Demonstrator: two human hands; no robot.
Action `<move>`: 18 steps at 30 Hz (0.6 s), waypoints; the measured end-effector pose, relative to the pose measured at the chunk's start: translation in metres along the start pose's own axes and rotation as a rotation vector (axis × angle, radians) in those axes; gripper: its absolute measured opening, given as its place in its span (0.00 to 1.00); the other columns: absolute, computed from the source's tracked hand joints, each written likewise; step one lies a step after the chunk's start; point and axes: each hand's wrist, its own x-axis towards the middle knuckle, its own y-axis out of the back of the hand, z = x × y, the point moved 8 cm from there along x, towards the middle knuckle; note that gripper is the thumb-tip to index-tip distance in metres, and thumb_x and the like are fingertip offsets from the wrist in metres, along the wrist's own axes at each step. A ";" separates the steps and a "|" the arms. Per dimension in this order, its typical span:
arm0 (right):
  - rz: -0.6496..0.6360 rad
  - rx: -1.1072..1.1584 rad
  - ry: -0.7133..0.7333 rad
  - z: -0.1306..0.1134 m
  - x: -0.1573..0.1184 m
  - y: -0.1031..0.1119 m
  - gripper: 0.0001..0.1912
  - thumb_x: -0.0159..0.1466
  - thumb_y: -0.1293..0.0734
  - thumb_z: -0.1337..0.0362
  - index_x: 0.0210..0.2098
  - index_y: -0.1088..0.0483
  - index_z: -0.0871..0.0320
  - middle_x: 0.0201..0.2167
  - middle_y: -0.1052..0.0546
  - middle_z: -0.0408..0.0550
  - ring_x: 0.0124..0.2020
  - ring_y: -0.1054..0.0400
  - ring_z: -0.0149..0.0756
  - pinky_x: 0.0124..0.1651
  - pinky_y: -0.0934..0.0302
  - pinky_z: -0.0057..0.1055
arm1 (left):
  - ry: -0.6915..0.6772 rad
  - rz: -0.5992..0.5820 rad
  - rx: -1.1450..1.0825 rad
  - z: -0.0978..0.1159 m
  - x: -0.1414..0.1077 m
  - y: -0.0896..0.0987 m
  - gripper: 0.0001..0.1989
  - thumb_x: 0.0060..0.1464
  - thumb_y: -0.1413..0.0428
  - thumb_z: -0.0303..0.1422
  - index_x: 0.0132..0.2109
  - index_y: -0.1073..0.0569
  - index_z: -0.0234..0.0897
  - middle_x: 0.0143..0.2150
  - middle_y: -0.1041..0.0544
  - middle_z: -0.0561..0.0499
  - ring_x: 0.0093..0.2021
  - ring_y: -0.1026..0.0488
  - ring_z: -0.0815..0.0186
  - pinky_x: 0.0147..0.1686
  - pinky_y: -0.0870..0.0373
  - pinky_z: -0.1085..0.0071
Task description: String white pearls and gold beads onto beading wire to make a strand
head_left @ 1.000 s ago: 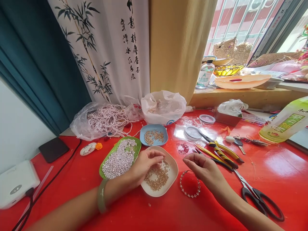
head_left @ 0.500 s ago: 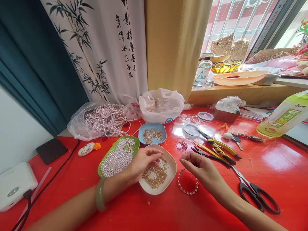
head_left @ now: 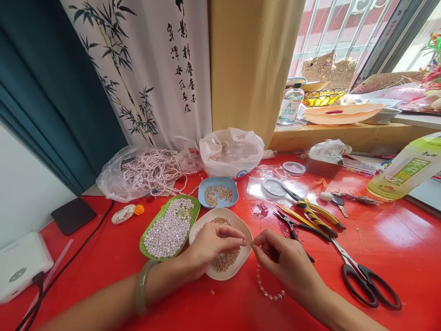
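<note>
My left hand [head_left: 217,243] is over the white dish [head_left: 241,266] of small gold beads [head_left: 225,261], with thumb and forefinger pinched at something tiny I cannot make out. Just right of it, my right hand [head_left: 282,257] pinches the end of a beaded strand [head_left: 270,294], which hangs in a loop below the fingers. The two sets of fingertips nearly meet at the dish's right rim. A green tray [head_left: 148,243] of pearly beads [head_left: 168,230] lies left of the dish, and a blue dish [head_left: 235,184] with more gold beads behind it.
On the red table [head_left: 165,294], pliers [head_left: 310,216], smaller black-handled pliers [head_left: 294,232] and scissors [head_left: 358,266] lie to the right. Bagged pearl strands [head_left: 148,170] and a white plastic bag [head_left: 230,151] stand at the back. A cable [head_left: 86,243] runs along the left.
Both hands have come together: the left moved right and down across the white dish, the right slightly left and down. The beaded loop went lower with the right hand.
</note>
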 end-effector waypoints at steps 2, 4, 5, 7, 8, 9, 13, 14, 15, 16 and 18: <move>0.003 -0.023 0.017 0.000 -0.001 0.000 0.07 0.55 0.43 0.68 0.22 0.38 0.57 0.13 0.45 0.35 0.15 0.50 0.25 0.17 0.55 0.22 | -0.009 -0.005 -0.003 0.000 0.000 -0.001 0.10 0.36 0.38 0.33 0.30 0.24 0.34 0.30 0.24 0.50 0.31 0.30 0.69 0.34 0.35 0.73; 0.002 -0.036 0.028 0.000 0.000 -0.001 0.07 0.55 0.43 0.68 0.22 0.38 0.57 0.12 0.44 0.35 0.14 0.50 0.25 0.17 0.54 0.22 | -0.019 -0.015 -0.004 0.001 0.000 -0.001 0.10 0.36 0.38 0.33 0.30 0.24 0.34 0.29 0.25 0.50 0.30 0.31 0.70 0.34 0.36 0.74; 0.004 -0.040 0.031 -0.001 0.000 0.000 0.07 0.55 0.43 0.68 0.22 0.38 0.57 0.12 0.44 0.36 0.14 0.50 0.25 0.17 0.54 0.22 | -0.026 -0.018 -0.003 0.001 -0.001 -0.002 0.09 0.36 0.38 0.32 0.30 0.24 0.34 0.29 0.25 0.50 0.30 0.31 0.70 0.34 0.36 0.74; 0.006 -0.046 0.032 -0.001 0.000 0.000 0.07 0.55 0.43 0.68 0.22 0.38 0.57 0.12 0.43 0.36 0.14 0.49 0.25 0.17 0.54 0.22 | -0.038 -0.021 0.003 0.002 -0.001 -0.002 0.08 0.36 0.39 0.31 0.30 0.24 0.34 0.29 0.25 0.51 0.30 0.31 0.70 0.34 0.36 0.74; 0.007 -0.046 0.030 -0.002 0.001 0.000 0.06 0.55 0.43 0.68 0.22 0.38 0.57 0.12 0.43 0.36 0.14 0.49 0.26 0.17 0.53 0.22 | -0.045 -0.024 0.007 0.003 -0.002 -0.002 0.08 0.37 0.39 0.31 0.29 0.24 0.35 0.29 0.25 0.51 0.30 0.31 0.70 0.34 0.36 0.74; 0.006 -0.045 0.028 -0.002 0.001 0.000 0.06 0.55 0.43 0.68 0.22 0.38 0.57 0.12 0.43 0.36 0.14 0.48 0.26 0.17 0.53 0.22 | -0.054 -0.025 0.011 0.003 -0.002 -0.003 0.07 0.37 0.39 0.30 0.29 0.24 0.34 0.29 0.25 0.51 0.30 0.31 0.70 0.34 0.36 0.74; -0.005 -0.038 0.035 -0.002 0.000 -0.003 0.06 0.55 0.43 0.68 0.22 0.39 0.57 0.12 0.44 0.36 0.14 0.49 0.25 0.17 0.54 0.22 | -0.066 -0.026 0.032 0.004 -0.001 -0.003 0.07 0.36 0.39 0.30 0.29 0.23 0.34 0.28 0.25 0.50 0.30 0.31 0.69 0.33 0.36 0.73; -0.015 -0.040 0.034 -0.003 0.000 -0.004 0.06 0.55 0.43 0.68 0.23 0.39 0.57 0.12 0.44 0.36 0.14 0.49 0.25 0.17 0.54 0.22 | -0.060 -0.028 0.037 0.003 -0.001 -0.003 0.08 0.36 0.39 0.30 0.29 0.23 0.34 0.28 0.24 0.50 0.29 0.31 0.69 0.33 0.36 0.72; -0.022 -0.044 0.031 -0.003 -0.001 -0.005 0.06 0.55 0.43 0.68 0.23 0.39 0.57 0.13 0.44 0.36 0.14 0.49 0.25 0.17 0.53 0.22 | -0.056 -0.031 0.041 0.002 -0.001 -0.004 0.08 0.36 0.39 0.31 0.29 0.23 0.34 0.27 0.24 0.50 0.29 0.31 0.68 0.33 0.36 0.72; -0.029 -0.048 0.025 -0.003 -0.002 -0.005 0.06 0.55 0.44 0.68 0.23 0.38 0.57 0.13 0.44 0.36 0.15 0.49 0.26 0.18 0.53 0.22 | -0.054 -0.033 0.044 0.002 0.000 -0.004 0.08 0.36 0.39 0.31 0.29 0.23 0.34 0.27 0.24 0.50 0.28 0.31 0.68 0.33 0.36 0.72; -0.034 -0.052 0.011 -0.003 -0.003 -0.005 0.06 0.55 0.43 0.69 0.24 0.38 0.57 0.13 0.45 0.36 0.15 0.49 0.26 0.18 0.53 0.22 | -0.057 -0.026 0.048 0.002 0.000 -0.004 0.08 0.36 0.39 0.31 0.29 0.23 0.34 0.27 0.24 0.50 0.28 0.31 0.68 0.33 0.36 0.72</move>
